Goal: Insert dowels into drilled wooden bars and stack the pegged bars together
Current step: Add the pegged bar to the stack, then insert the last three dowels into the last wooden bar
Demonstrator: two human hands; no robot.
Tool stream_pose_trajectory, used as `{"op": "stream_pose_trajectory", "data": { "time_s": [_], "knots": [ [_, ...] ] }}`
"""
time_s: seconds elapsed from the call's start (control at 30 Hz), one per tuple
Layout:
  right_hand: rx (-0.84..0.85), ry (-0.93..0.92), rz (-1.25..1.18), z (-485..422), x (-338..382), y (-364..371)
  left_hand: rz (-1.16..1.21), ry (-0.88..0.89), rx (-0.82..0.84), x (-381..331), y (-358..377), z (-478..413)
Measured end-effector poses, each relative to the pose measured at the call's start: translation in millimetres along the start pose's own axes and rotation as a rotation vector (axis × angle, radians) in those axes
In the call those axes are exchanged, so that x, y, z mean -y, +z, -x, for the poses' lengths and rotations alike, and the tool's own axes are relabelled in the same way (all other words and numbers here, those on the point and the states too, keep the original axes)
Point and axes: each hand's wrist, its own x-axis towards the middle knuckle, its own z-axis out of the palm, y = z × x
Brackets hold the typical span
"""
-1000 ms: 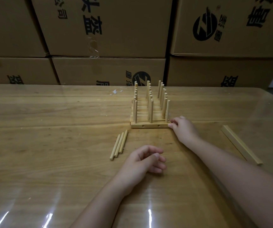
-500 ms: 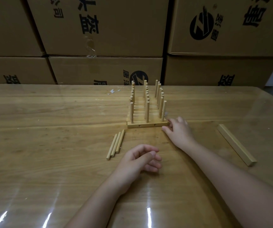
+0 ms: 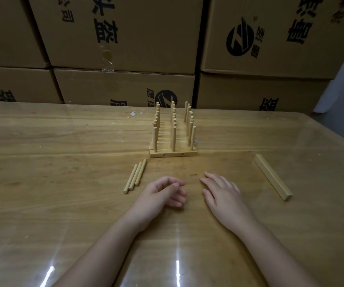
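The pegged bars (image 3: 173,154) lie side by side in a row running away from the person, mid-table, each holding three upright dowels (image 3: 174,139) in its drilled holes; the nearest bar shows two small holes in its front face. Three loose dowels (image 3: 135,176) lie together flat on the table (image 3: 63,162), just off the near left corner of that row. One bare bar (image 3: 272,176) lies on its own, well to the right, at a slant.

Neither hand touches any of these. The left hand (image 3: 162,193) rests on the table nearer the person than the row, fingers loosely curled and holding nothing, the loose dowels just to its left. The right hand (image 3: 220,191) lies palm down beside it, fingers straight and relaxed, also holding nothing, with the bare bar apart on its right.

A second ago the right fingertips were against the right end of the nearest bar; that hand has since drawn back toward the person. The left hand, the row, the loose dowels and the bare bar are placed as before.

Behind the table stand stacked cardboard boxes (image 3: 125,34), closed, so their contents cannot be seen
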Motion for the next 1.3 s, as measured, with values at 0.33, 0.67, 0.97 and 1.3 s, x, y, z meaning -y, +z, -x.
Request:
{"op": "stream_pose_trajectory", "data": {
  "time_s": [0.33, 0.67, 0.97, 1.3],
  "knots": [
    [-0.175, 0.238, 0.239, 10, -8, -18, 0.086, 0.003, 0.001, 5, -3, -7],
    [-0.141, 0.674, 0.164, 10, -44, -34, 0.081, 0.022, 0.008, 8, -3, -10],
    [-0.403, -0.126, -0.303, 16, 10, -32, 0.260, 0.031, -0.181, 12, -5, -13],
    [-0.536, -0.338, -0.226, 13, 26, -29, 0.297, 0.019, -0.114, 4, -7, -7]
  ]
}}
